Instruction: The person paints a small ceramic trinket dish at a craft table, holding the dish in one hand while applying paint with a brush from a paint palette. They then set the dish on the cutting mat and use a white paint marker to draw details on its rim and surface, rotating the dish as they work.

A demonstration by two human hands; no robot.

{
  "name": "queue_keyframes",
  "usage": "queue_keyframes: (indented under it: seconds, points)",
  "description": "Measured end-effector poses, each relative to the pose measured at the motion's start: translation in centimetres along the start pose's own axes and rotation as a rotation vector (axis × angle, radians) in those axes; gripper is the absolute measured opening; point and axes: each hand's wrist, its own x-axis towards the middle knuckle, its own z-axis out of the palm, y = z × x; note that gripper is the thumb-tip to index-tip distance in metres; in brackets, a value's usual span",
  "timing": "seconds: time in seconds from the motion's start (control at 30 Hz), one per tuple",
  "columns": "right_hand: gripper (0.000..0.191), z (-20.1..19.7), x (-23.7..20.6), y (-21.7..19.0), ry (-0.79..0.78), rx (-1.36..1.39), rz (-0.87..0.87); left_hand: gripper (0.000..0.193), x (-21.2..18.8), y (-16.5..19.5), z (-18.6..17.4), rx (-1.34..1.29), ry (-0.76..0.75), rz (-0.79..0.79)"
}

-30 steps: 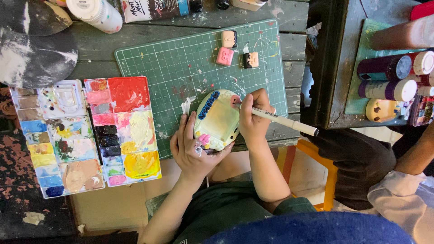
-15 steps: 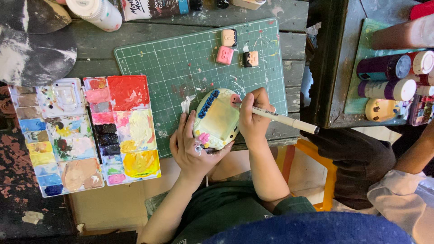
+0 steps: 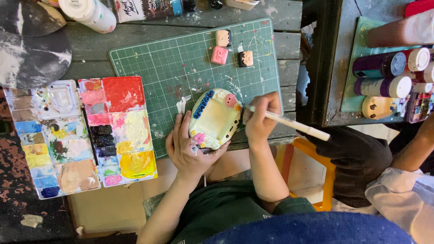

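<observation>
My left hand (image 3: 187, 147) cradles a cream oval clay frame (image 3: 214, 118) from below, over the near edge of the green cutting mat (image 3: 181, 63). The frame has a blue strip along its top left, a pink blob at its top right and pink marks at its bottom left. My right hand (image 3: 262, 119) grips a white paintbrush (image 3: 294, 124), with the bristle end touching the frame's right edge and the handle pointing right. Paint smears mark my left hand.
A paint palette (image 3: 81, 135) with many mixed colours lies to the left. Three small painted clay squares (image 3: 230, 49) sit at the mat's far side. Paint bottles (image 3: 90, 13) stand along the back, and more tubes (image 3: 389, 72) on a table to the right. Another person's arm (image 3: 407, 153) reaches in at right.
The frame and both hands have stayed almost still; the brush tip has shifted only slightly along the frame's right edge.
</observation>
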Motion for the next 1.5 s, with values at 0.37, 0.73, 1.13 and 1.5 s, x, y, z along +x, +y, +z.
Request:
queue_keyframes:
  seconds: [0.37, 0.73, 1.13, 1.5]
  points:
    - [0.019, -0.7, -0.6, 1.4, -0.09, -0.169, -0.007, 0.1, -0.2, 0.5, 0.1, 0.003, 0.002, 0.014]
    - [0.022, -0.2, -0.2, 0.7, -0.102, -0.408, -0.099, 0.097, 0.0, 0.6, 0.0, 0.013, -0.01, 0.022]
    - [0.025, 0.0, -0.2, 0.6, -0.117, -0.45, -0.083, 0.096, -0.1, 0.4, 0.2, 0.017, -0.015, 0.02]
    - [0.025, 0.1, -0.1, 0.5, -0.125, -0.487, -0.106, 0.095, -0.2, 0.3, 0.2, 0.009, -0.004, 0.02]
